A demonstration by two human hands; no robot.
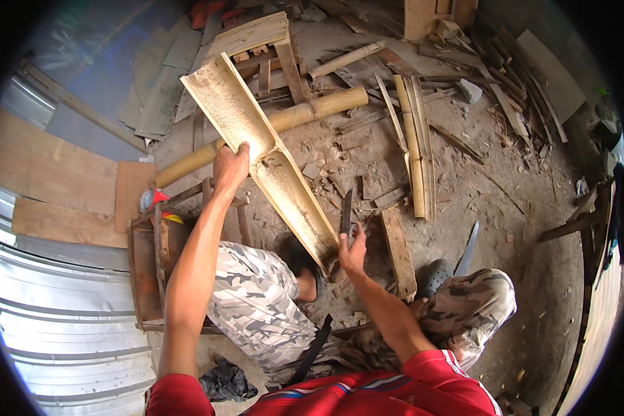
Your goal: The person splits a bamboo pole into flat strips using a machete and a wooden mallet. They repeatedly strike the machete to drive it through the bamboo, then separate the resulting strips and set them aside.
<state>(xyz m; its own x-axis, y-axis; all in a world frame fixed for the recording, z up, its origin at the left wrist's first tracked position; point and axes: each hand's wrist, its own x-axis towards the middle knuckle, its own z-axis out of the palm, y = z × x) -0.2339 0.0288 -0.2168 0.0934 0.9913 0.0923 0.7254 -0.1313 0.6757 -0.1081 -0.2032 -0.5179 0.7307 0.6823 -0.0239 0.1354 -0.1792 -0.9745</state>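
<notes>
A split half of a bamboo pole (295,194) slants across the middle, its hollow pale inside facing up and a node wall partway along it. My left hand (231,168) is closed round its edge near the node, thumb on the inner side. My right hand (353,253) is closed on a knife (347,206), whose dark blade points up and away. The knife is beside the near end of the bamboo half; I cannot tell whether this hand also touches the bamboo. That end is low between my knees.
A round bamboo pole (319,107) lies across the floor beyond. Split bamboo strips (416,152) lie to the right. A wooden block (397,249) and a pale blade (469,246) are by my right foot. A slatted wooden stool (246,38) stands far off; a wooden frame (161,256) stands left.
</notes>
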